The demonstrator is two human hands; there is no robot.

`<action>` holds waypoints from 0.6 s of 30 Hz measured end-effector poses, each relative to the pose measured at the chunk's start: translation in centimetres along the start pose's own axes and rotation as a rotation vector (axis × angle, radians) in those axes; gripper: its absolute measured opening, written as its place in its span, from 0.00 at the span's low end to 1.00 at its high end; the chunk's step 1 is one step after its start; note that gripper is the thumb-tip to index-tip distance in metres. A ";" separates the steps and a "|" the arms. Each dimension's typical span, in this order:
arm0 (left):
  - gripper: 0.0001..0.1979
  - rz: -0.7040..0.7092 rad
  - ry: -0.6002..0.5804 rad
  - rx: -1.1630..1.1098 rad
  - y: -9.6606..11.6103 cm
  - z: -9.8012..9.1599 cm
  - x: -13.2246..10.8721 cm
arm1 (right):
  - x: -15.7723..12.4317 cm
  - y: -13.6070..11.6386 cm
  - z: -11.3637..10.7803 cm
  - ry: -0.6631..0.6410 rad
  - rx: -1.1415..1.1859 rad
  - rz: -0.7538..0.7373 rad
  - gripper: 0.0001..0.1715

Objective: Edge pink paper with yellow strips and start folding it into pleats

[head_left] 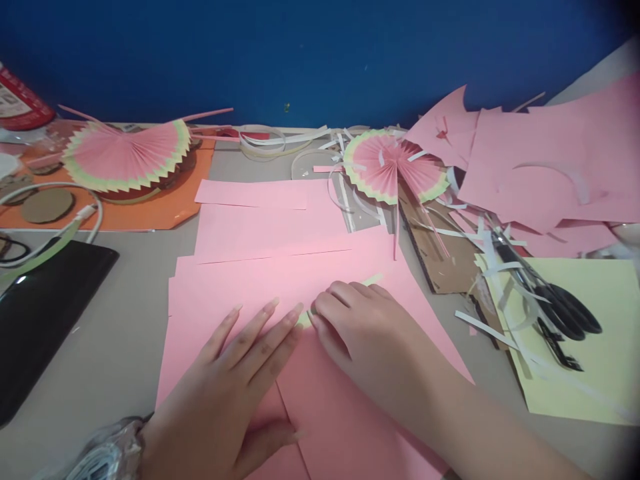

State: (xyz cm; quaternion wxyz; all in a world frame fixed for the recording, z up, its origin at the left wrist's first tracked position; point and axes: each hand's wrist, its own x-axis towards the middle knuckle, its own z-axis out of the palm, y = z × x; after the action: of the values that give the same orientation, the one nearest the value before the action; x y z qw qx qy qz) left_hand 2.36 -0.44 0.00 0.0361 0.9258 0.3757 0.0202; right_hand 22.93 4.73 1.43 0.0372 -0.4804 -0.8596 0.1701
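Observation:
My left hand lies flat on several overlapping sheets of pink paper, fingers stretched out and thumb apart. Its fingertips touch the near end of a narrow pale green paper strip. Across the middle of that strip rests my right hand, fingers curled and closed on it, with the thumb and index fingertip close together. Another bit of the strip shows beyond the right knuckles; the part between is hidden. A seam between pink sheets runs down between my hands.
Pleated pink-and-green paper fans sit at the back left and back centre. To the left lie a black phone-like slab and a white cable. On the right are black-handled scissors, pale yellow paper, cardboard and pink scraps.

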 end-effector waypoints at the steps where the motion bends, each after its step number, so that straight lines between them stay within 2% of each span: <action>1: 0.37 0.001 0.000 -0.002 0.0 0.0 0.0 | 0.0 0.0 0.1 -0.010 0.003 0.004 0.08; 11: 0.36 -0.001 0.024 0.005 0.1 0.1 -0.1 | 0.1 -0.1 0.0 -0.067 0.015 0.031 0.09; 18: 0.38 0.009 -0.003 -0.004 -0.1 0.0 0.0 | 0.0 -0.2 0.0 -0.049 0.016 0.031 0.09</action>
State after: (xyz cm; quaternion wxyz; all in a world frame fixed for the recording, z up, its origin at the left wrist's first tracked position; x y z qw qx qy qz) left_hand 2.28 -0.34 0.02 0.0382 0.9275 0.3713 0.0197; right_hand 22.74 4.65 1.51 0.0174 -0.4890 -0.8513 0.1894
